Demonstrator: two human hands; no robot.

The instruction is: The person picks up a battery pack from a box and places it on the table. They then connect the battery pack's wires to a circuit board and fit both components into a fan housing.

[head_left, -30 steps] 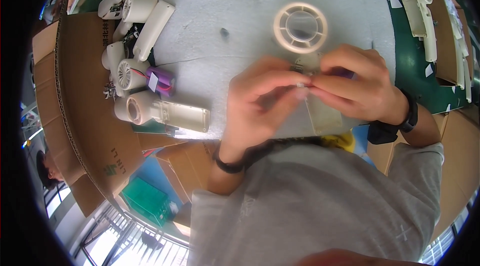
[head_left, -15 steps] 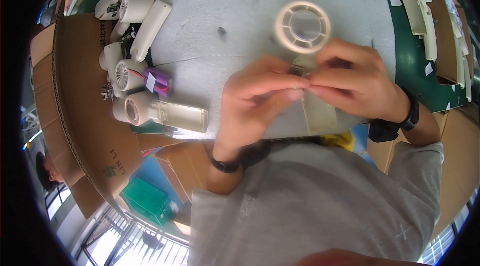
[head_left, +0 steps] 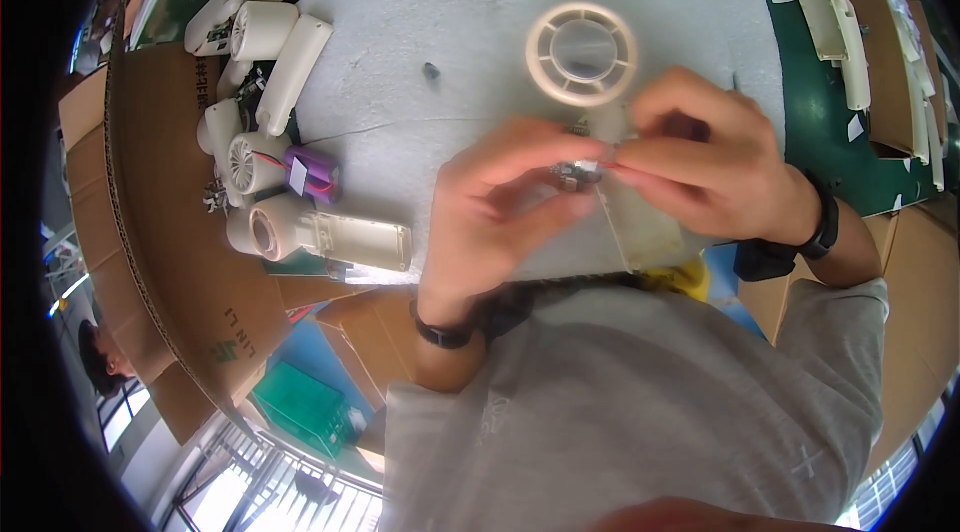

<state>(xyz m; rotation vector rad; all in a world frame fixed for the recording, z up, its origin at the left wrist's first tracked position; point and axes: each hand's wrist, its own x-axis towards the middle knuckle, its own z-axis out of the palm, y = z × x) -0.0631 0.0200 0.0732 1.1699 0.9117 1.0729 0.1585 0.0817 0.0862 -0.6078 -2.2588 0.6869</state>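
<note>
Between the thumb and fingers of my left hand [head_left: 475, 207] is a small circuit board [head_left: 572, 176] with dark parts and a whitish connector. My right hand [head_left: 715, 162] pinches a thin red wire [head_left: 611, 166] close against that connector; whether the wire's end is seated cannot be made out. Beneath both hands lies an opened cream plastic housing, its flat handle [head_left: 640, 227] toward me and its round spoked ring [head_left: 540, 62] beyond my fingers. My hands partly cover the middle of this housing.
A pale foam mat [head_left: 380, 52] covers the table. Along its left edge lie several cream fan housings [head_left: 265, 30] and a purple battery pack [head_left: 315, 173]. A cardboard box [head_left: 165, 182] stands at the left. More housings [head_left: 825, 2] and an open carton [head_left: 897, 82] are at the right.
The small board in my left fingers has tilted and shows more of its face. My right fingers now hold the red wire beside its connector. The whole view has shifted slightly.
</note>
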